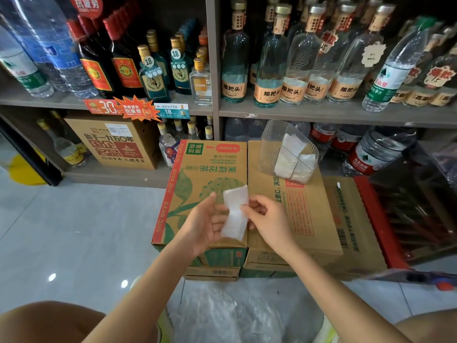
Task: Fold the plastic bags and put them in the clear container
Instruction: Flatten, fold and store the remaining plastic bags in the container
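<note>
White thin film, folded into a narrow strip: the plastic bag [235, 214] is held in the air above the cardboard boxes [197, 169], between both hands. The left hand [205, 226] is laid open beneath it, fingers [218, 222] relaxed and apart. The right hand [267, 219] is curled, its fingers [247, 208] clamped on the strip's right edge near the middle.

The strip is judged very light, limp and slippery; the folds are expected to spring open if released. Hold is best taken across the folded thickness at mid-length, so that all layers are pinned together.

The clear container [269, 149] is set on the right-hand box, beyond the hands, with folded bags [296, 159] inside. Loose bags [222, 315] are heaped below.
</note>
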The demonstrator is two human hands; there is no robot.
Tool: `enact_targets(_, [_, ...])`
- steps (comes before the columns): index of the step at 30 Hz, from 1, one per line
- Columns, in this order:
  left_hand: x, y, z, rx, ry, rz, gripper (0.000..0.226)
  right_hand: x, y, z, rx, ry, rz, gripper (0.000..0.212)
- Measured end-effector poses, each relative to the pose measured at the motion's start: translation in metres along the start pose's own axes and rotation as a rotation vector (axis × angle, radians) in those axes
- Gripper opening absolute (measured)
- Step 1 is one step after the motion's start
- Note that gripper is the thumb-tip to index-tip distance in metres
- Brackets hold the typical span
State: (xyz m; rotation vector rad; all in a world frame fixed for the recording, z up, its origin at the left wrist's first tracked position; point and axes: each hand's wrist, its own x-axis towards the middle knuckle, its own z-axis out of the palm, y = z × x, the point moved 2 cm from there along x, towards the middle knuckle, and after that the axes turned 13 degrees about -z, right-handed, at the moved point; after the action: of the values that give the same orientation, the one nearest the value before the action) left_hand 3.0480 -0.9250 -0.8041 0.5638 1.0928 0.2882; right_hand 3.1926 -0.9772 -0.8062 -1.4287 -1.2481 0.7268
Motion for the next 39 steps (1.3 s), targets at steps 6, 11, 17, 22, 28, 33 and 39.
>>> enact_targets(6, [-0.006,0.010,-0.002,0.038,-0.089,0.003,0.017,0.000,0.001,-0.013,-0.257,-0.195,-0.367,0.020])
enact_targets(11, [-0.009,0.011,0.001,0.167,-0.014,0.118,0.046,-0.003,-0.001,-0.023,-0.294,-0.270,-0.381,0.026])
enact_targets(17, [-0.004,0.014,0.017,0.333,0.035,0.339,0.048,-0.001,-0.002,-0.037,0.388,-0.097,0.306,0.027])
enact_targets(22, [0.009,0.017,0.041,0.445,0.040,0.461,0.049,0.006,0.005,-0.049,0.366,-0.056,0.405,0.010])
enact_targets(28, [0.025,0.029,0.070,0.560,0.103,0.538,0.040,0.022,0.013,-0.094,0.239,0.091,0.371,0.003])
enact_targets(33, [0.048,0.065,0.088,0.753,0.498,0.773,0.041,0.049,0.020,-0.152,0.152,0.211,0.345,0.004])
enact_targets(39, [0.082,0.101,0.114,0.616,0.361,0.621,0.069,0.096,0.029,-0.175,0.047,0.255,0.358,0.009])
